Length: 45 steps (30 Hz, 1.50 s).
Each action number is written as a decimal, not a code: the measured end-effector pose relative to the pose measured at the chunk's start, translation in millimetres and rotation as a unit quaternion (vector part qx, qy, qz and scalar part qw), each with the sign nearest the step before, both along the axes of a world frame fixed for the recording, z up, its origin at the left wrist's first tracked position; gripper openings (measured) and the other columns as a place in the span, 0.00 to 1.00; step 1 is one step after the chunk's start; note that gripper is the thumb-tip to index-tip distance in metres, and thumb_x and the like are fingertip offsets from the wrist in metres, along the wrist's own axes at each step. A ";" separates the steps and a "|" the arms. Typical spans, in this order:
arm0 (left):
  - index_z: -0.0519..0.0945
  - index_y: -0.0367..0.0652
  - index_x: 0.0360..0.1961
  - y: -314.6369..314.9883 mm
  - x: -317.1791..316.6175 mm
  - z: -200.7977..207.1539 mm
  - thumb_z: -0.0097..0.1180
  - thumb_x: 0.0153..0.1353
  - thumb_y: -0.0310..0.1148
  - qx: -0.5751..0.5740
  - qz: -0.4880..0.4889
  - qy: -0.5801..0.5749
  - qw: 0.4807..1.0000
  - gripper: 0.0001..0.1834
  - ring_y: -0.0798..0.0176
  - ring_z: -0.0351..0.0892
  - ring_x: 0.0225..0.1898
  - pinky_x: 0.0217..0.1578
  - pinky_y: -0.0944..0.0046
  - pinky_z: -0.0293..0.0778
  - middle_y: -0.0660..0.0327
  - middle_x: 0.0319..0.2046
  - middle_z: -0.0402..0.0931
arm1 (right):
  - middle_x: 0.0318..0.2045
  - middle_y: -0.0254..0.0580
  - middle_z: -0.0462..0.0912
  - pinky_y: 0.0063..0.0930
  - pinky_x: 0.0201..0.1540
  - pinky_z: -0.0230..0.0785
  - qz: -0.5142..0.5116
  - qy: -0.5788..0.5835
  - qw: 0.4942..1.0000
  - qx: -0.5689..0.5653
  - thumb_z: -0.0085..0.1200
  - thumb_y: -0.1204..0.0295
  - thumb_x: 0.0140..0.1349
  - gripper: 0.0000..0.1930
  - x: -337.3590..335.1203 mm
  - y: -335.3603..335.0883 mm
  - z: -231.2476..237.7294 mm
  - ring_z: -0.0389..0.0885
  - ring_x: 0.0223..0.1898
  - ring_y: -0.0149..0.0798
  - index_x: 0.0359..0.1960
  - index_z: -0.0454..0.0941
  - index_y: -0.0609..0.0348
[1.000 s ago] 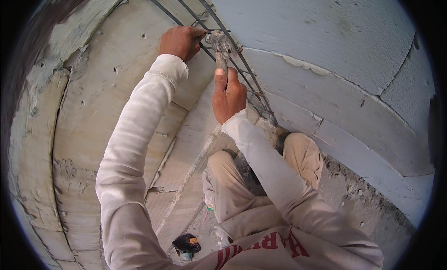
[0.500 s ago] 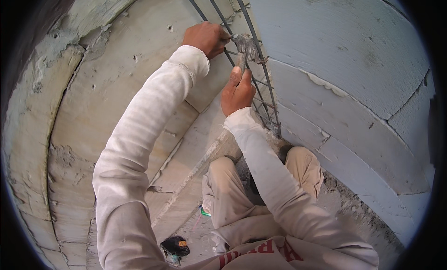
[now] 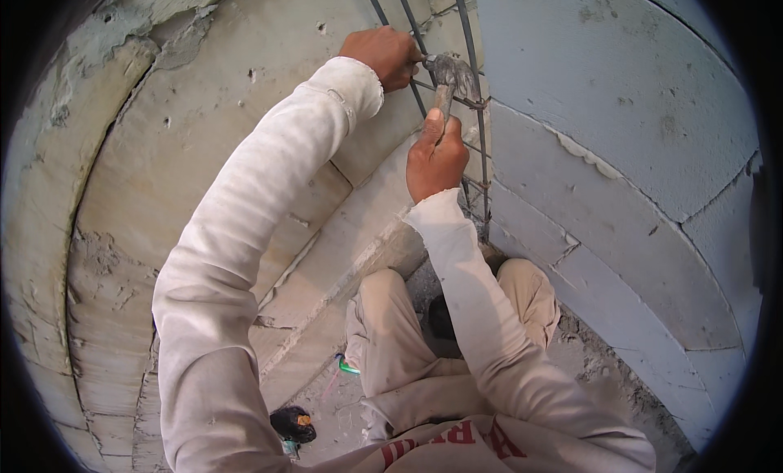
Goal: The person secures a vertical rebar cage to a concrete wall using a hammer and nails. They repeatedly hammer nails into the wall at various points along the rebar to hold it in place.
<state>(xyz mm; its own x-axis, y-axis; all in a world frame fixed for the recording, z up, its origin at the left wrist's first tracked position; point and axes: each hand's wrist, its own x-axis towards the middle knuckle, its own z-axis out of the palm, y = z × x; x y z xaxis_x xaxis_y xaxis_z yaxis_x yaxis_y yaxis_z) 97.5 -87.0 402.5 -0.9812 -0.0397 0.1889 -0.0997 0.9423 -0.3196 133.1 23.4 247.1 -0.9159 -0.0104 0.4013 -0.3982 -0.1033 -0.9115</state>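
Note:
High in the corner between two block walls, my right hand (image 3: 438,156) is wrapped round the wooden handle of a hammer (image 3: 453,75). The hammer's worn, grey-crusted head lies in front of the upright steel bars (image 3: 468,34). Beside it, on the left, my left hand (image 3: 382,57) is closed, its fingertips pinched against the end of the hammer head. What those fingers grip, if anything, is too small to make out. Thin cross ties (image 3: 478,104) join the bars just right of the hammer.
A pale block wall (image 3: 245,106) rises on the left, a grey-blue one (image 3: 603,73) on the right. My bent knees (image 3: 390,310) are below the bars. On the dusty floor lie a black bag (image 3: 287,424) with something orange and a small green object (image 3: 348,365).
The view has shifted a little. Both hands and the hammer now sit slightly further left against the bars, with the left hand still close beside the hammer head.

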 end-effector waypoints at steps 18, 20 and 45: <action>0.78 0.50 0.62 -4.8 1.3 0.0 0.63 0.61 0.29 0.064 -0.019 0.006 0.998 0.26 0.51 0.87 0.49 0.47 0.50 0.81 0.61 0.44 0.90 | 0.26 0.63 0.83 0.58 0.35 0.71 -0.021 0.020 0.999 0.018 0.44 0.59 0.80 0.19 3.5 -6.7 1.4 0.81 0.32 0.73 0.44 0.72 0.67; 0.79 0.49 0.60 -4.0 1.2 5.1 0.63 0.61 0.29 0.068 -0.020 0.004 0.997 0.24 0.50 0.87 0.49 0.47 0.49 0.81 0.60 0.43 0.90 | 0.25 0.63 0.82 0.58 0.34 0.71 -0.012 0.036 0.999 0.001 0.44 0.59 0.80 0.19 4.7 -1.7 -1.0 0.81 0.30 0.73 0.43 0.72 0.67; 0.89 0.44 0.38 -18.4 -7.5 1.3 0.64 0.55 0.24 0.073 -0.095 0.017 0.993 0.10 0.49 0.88 0.39 0.41 0.51 0.81 0.57 0.32 0.89 | 0.21 0.58 0.78 0.49 0.27 0.67 -0.137 0.113 0.981 -0.079 0.46 0.61 0.81 0.18 4.4 -20.3 -27.7 0.78 0.21 0.61 0.39 0.72 0.67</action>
<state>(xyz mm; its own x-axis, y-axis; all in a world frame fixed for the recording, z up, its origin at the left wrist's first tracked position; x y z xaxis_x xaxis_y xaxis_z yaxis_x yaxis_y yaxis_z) 90.0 -105.4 403.8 -0.9667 0.1162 0.2278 0.0762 0.9813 -0.1770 137.5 3.1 219.5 -0.7633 0.3030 0.5706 -0.6203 -0.0967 -0.7784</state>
